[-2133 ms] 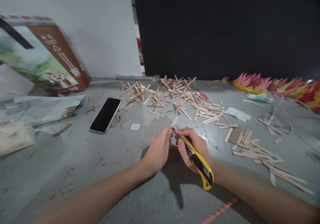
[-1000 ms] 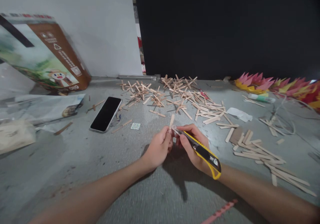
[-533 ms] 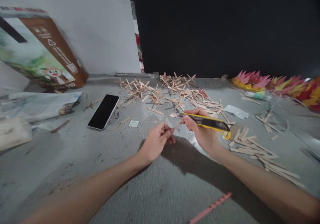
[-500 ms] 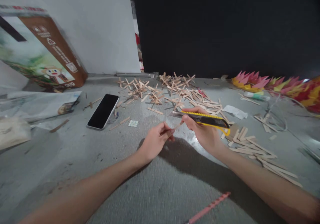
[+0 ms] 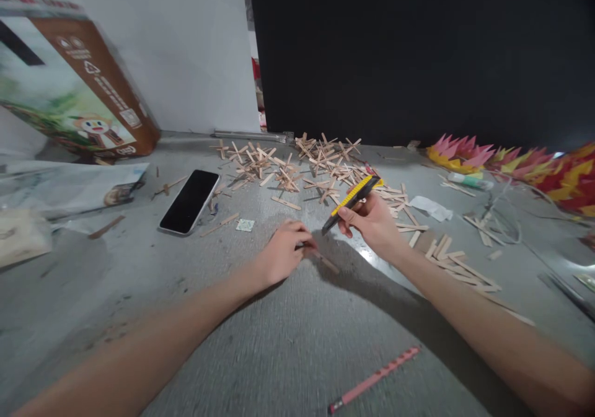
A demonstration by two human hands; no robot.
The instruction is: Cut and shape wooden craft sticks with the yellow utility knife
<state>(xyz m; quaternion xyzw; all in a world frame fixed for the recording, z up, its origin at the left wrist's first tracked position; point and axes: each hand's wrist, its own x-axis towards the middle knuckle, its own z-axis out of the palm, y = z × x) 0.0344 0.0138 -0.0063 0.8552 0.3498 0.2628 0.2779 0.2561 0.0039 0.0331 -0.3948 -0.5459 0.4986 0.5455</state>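
Note:
My left hand (image 5: 284,250) is over the middle of the grey table, its fingers closed on one end of a thin wooden craft stick (image 5: 329,263). The stick's free end points right and toward me. Just to the right, my right hand (image 5: 372,222) grips a yellow and black utility knife (image 5: 356,201). The knife is tilted, its front end low and pointing down-left toward the stick, apart from it. Whether the blade is out I cannot tell.
Behind the hands lie many crossed craft sticks (image 5: 264,163); loose sticks (image 5: 458,265) lie right. A phone (image 5: 189,201) and printed bag (image 5: 93,95) are left. A pink pencil (image 5: 379,377) lies in front. Pink and yellow paper petals (image 5: 460,153) line the back right.
My right hand has turned the knife from nearly level to steeply tilted, front end down, and has moved off the stick. In my left hand the stick has swung from pointing up-right to down-right.

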